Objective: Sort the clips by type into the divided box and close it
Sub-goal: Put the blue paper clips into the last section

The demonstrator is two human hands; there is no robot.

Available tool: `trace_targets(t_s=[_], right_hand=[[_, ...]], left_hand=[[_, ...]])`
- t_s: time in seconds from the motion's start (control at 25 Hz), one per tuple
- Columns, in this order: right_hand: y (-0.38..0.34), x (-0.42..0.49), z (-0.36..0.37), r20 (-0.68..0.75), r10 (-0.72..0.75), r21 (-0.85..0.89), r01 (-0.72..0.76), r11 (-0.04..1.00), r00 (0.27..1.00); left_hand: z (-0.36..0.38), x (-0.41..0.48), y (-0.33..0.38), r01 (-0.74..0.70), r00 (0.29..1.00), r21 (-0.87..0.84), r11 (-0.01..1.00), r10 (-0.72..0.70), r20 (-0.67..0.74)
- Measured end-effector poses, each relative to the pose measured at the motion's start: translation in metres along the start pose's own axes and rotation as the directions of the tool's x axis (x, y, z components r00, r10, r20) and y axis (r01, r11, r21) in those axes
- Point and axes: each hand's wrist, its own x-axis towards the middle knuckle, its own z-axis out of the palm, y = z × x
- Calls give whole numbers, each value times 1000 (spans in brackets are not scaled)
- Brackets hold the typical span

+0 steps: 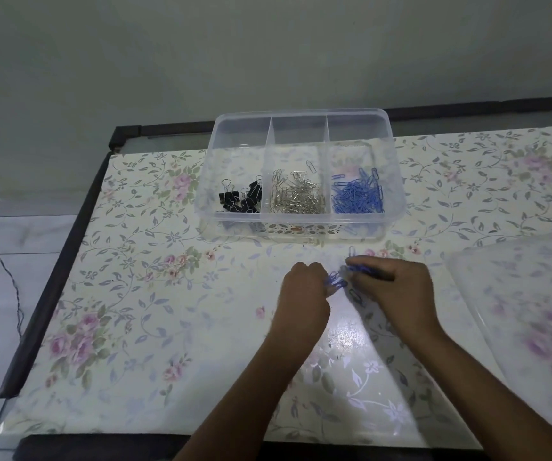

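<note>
Left hand (304,291) and right hand (397,287) each pinch a tangly bunch of blue clips (334,281) just over the table (168,294). Loose ones could slip off on the way. Or they could land among the silver clips (298,197) in the box (301,218), right beside the blue section.

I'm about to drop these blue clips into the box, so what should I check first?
1. Left hand grips blue clips: ok.
2. Right hand grips its own blue bunch: ok.
3. Box open, lid lying off to the right: ok.
4. Right compartment holds only blue clips: ok.
5. Table cleared of clips: not ok, a loose clip lies by the right fingertips.
6. Both grips secure: cannot tell, blurred.
</note>
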Motion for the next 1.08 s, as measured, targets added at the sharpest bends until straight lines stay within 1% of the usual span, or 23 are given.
trace_targets(t_s=[0.08,0.12,0.16,0.2,0.24,0.28,0.32,0.36,0.4,0.44,0.52,0.6,0.68,0.72,0.76,0.8,0.84,0.88,0.92,0.96,1.0,1.04,1.08], right_hand=[[-22,7,-8,25,192,307,-190,932,981],[-35,13,-15,58,210,392,-216,894,976],[-49,20,-21,81,186,422,-203,884,979],[-64,28,-27,90,146,396,-169,902,985],[-75,40,-30,78,97,337,-118,934,992],[-80,52,-31,38,43,194,-49,980,998],[-83,65,-29,8,-32,-38,32,999,999],[-82,75,-27,15,-106,-284,106,953,994],[-79,81,-25,48,-153,-450,158,879,987],[-75,86,-24,81,-152,-534,171,828,985],[-68,88,-25,97,-144,-554,174,814,985],[-67,87,-31,62,-223,-480,225,848,973],[-68,79,-39,130,-270,-369,299,880,954],[-68,73,-42,190,-309,-366,360,859,932],[-67,67,-44,243,-373,-395,443,805,895],[-65,61,-46,266,-449,-414,521,746,853],[-63,56,-50,279,-483,-407,558,723,830],[-62,49,-54,320,-440,-385,540,749,839],[-59,43,-57,404,-336,-380,490,784,851],[-53,36,-57,530,-173,-440,443,781,830],[-44,29,-55,636,8,-543,440,715,772],[-33,24,-52,684,159,-626,460,630,712],[-23,22,-49,691,237,-664,470,582,682]], left_hand=[[-19,-1,10,85,996,-257,963,-78,37],[-30,-2,19,85,996,-372,924,-83,21],[-43,0,30,57,997,-464,884,-73,-17],[-53,7,42,26,996,-520,854,-68,-62],[-61,18,54,-10,991,-516,856,-61,-122],[-66,32,65,-40,981,-462,886,-53,-187],[-68,47,74,-58,970,-387,920,-40,-240],[-66,61,79,-67,961,-291,954,-16,-276],[-60,73,80,-71,957,-175,982,18,-289],[-52,81,78,-73,960,-73,995,50,-275],[-44,85,68,-93,960,17,996,94,-263],[-47,76,61,-154,919,-15,988,138,-370],[-53,56,54,-175,894,-105,979,113,-434],[-52,44,49,-161,909,-146,976,89,-407],[-49,34,44,-142,932,-176,974,72,-354],[-45,23,39,-123,955,-194,973,63,-291],[-39,14,33,-105,971,-207,973,56,-232],[-34,7,27,-85,984,-215,973,48,-174],[-27,2,21,-65,993,-224,972,41,-108],[-19,-2,15,-55,998,-216,975,48,-40],[-12,-4,12,-65,998,-174,983,68,7],[-5,-3,10,-86,996,-119,989,89,17],[1,-2,10,-104,995,-86,991,104,-4]])
